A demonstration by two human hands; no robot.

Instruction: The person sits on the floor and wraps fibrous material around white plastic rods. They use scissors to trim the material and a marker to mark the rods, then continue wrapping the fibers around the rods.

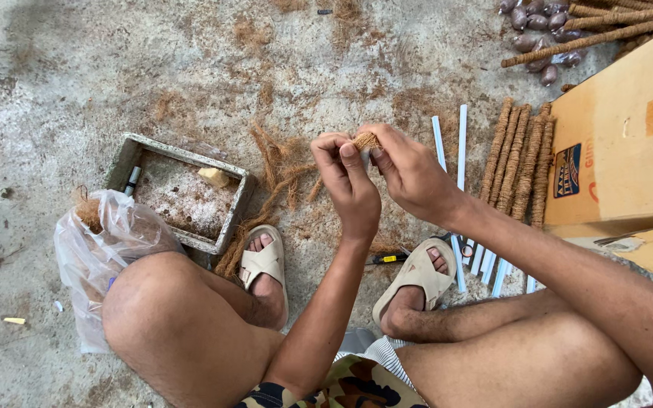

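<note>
- While I watch from above, my left hand (351, 185) and right hand (410, 174) meet over the concrete floor (62, 83), fingers pinched shut on a small tuft of coir fibre (366, 140) held between the two.
- Loose fibre strands (277, 177) lie just beneath, beside a shallow grey tray (228, 219).
- White tubes (461, 143) and fibre-wrapped sticks (519, 162) lie near my right forearm, against a cardboard box (617, 143).
- A plastic bag (92, 253) touches my left knee.

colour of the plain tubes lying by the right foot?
White to pale blue tubes, on the concrete floor; clearest in the head view.
</note>
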